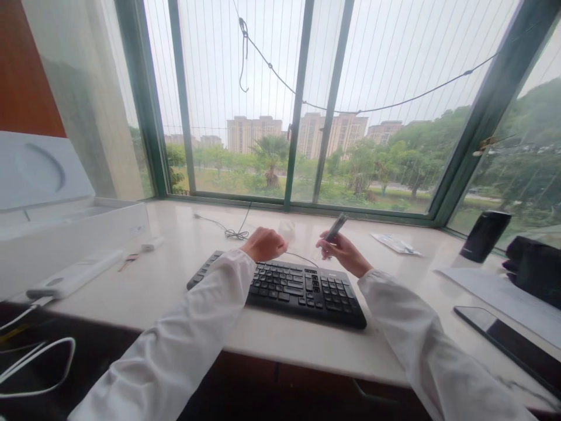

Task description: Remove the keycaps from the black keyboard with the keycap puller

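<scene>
A right hand pinches a slim dark cylinder upright between thumb and fingers, held clear above a black computer keyboard on a white windowsill counter, beside a curled left hand, its grip hidden.

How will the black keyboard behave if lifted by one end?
The black keyboard is long and thin, so it likely sags little but feels light for its size. Lying flat on the pale sill, it probably won't roll.
</scene>
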A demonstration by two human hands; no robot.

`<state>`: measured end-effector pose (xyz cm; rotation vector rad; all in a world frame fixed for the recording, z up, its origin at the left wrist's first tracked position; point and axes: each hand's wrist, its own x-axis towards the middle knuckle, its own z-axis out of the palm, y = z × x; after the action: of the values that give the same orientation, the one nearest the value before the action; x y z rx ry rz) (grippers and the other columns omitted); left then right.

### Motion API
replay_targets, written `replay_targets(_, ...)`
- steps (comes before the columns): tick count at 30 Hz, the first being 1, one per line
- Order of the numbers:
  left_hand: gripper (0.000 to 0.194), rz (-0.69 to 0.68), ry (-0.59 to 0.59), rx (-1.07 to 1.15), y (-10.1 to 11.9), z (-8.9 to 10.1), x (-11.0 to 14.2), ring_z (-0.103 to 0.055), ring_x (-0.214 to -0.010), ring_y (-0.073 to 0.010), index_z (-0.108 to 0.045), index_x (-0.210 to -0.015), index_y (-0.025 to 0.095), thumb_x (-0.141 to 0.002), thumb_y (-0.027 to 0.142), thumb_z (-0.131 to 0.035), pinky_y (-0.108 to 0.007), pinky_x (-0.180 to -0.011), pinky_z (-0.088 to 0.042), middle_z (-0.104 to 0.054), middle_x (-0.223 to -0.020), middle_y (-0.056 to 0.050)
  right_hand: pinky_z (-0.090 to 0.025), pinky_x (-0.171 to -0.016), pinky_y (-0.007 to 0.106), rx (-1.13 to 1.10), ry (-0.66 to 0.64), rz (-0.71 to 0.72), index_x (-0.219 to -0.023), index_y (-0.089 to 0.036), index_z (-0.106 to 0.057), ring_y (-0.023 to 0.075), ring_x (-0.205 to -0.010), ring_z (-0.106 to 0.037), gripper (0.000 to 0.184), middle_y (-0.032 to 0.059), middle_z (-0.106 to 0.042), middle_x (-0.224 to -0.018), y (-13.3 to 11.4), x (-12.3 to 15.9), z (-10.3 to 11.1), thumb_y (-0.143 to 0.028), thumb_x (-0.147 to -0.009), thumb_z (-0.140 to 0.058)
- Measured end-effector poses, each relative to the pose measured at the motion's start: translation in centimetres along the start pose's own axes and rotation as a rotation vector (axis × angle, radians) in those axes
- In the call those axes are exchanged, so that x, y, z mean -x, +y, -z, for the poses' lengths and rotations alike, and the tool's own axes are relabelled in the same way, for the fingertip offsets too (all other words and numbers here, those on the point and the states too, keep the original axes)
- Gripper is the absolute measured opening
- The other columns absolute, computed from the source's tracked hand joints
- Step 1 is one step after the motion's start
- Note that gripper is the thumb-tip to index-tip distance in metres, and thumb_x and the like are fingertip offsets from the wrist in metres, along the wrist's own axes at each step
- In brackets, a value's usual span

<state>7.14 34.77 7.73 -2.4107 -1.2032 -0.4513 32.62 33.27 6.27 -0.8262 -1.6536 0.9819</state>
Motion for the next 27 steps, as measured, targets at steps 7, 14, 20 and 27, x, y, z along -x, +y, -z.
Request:
replay_targets(7,0.051,-0.044,0.001,0.009,2.0,-0.2,-0.1,-0.063,-0.063,-0.0204,-0.071,-0.064,0.013,-0.091,0.04,-0.038,-0.03,-0.062,-0.04,-0.069,-0.067,-0.013,-0.053,-0.059,0.032,0.081,-0.143,0.022,-0.092,-0.018,-0.049,0.0127,-0.058,-0.059,0.042,0.0048,-0.067,-0.081,2.2,1.6,-0.4,-0.054,-0.078,-0.066)
replay_targets(14,0.051,-0.056,0.009,0.016,2.8,-0.2,0.3,-0.062,-0.061,-0.02,-0.072,-0.066,0.015,-0.092,0.042,-0.037,-0.028,-0.058,-0.037,-0.069,-0.065,-0.01,-0.054,-0.063,0.032,0.22,-0.209,0.042,-0.094,-0.02,-0.047,0.0139,-0.062,-0.062,0.038,0.0054,-0.068,-0.085,2.5,2.1,-1.3,-0.053,-0.083,-0.059)
replay_targets(20,0.052,-0.06,0.03,0.019,2.8,-0.3,0.3,-0.06,-0.058,-0.0178,-0.071,-0.062,0.015,-0.091,0.042,-0.037,-0.027,-0.055,-0.033,-0.068,-0.063,-0.009,-0.053,-0.066,0.033,0.292,-0.179,0.079,-0.091,-0.019,-0.049,0.0145,-0.063,-0.062,0.035,0.0048,-0.066,-0.084,1.9,2.3,-1.4,-0.049,-0.08,-0.063)
replay_targets(27,0.053,-0.11,0.041,0.029,2.8,-0.4,0.5,-0.055,-0.052,-0.0144,-0.068,-0.058,0.015,-0.092,0.042,-0.036,-0.026,-0.053,-0.027,-0.065,-0.058,-0.007,-0.053,-0.065,0.032,0.326,-0.222,0.089,-0.092,-0.019,-0.05,0.0145,-0.063,-0.061,0.031,0.0036,-0.064,-0.082,1.6,2.4,-1.4,-0.047,-0.083,-0.061)
